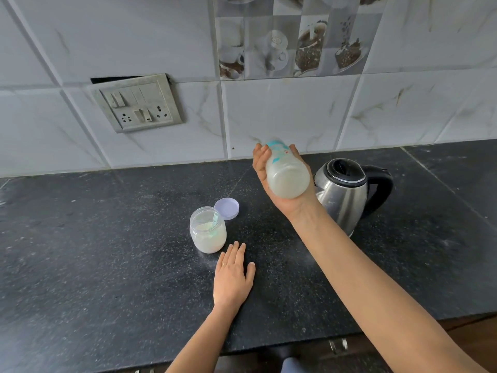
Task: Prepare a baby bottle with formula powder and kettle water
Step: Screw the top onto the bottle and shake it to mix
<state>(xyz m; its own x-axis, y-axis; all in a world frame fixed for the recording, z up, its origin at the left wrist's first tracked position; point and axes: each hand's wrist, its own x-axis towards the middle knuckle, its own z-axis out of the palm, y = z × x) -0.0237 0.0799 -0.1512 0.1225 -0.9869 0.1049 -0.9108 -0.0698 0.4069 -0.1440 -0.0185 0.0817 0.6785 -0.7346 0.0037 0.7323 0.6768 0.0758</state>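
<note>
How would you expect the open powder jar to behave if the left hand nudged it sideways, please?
The jar looks squat and wide-based, so it would probably slide on the smooth counter rather than tip. It seems about half full of powder, so likely fairly light. Its lid lies off beside it, so a hard knock could spill powder or shift the scoop.

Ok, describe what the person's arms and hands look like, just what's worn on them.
Both forearms are bare with no sleeves in view. The left hand wears a thin gold-coloured ring on one finger. The right hand shows no ring, watch or bracelet that can be seen. No gloves on either.
</note>
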